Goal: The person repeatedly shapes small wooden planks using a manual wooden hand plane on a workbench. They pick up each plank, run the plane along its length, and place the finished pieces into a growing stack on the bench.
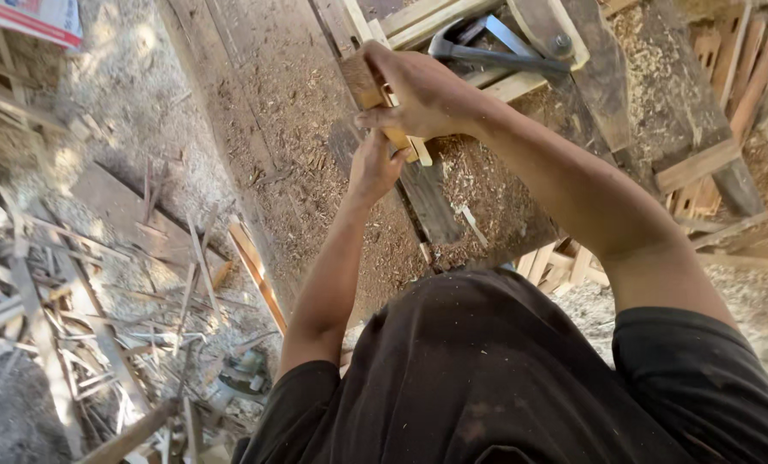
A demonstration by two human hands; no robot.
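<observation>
A sawdust-strewn wooden workbench carries a hammer and pale wooden slats.

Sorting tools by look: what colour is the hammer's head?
Dark grey metal; the hammer shows best in the head view.

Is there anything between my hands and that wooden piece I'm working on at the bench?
Nothing visible. The right hand is already closed over the wooden piece, and the left hand grips its lower end from below. The hammer lies apart, farther back on the sawdust-covered workbench.
</observation>
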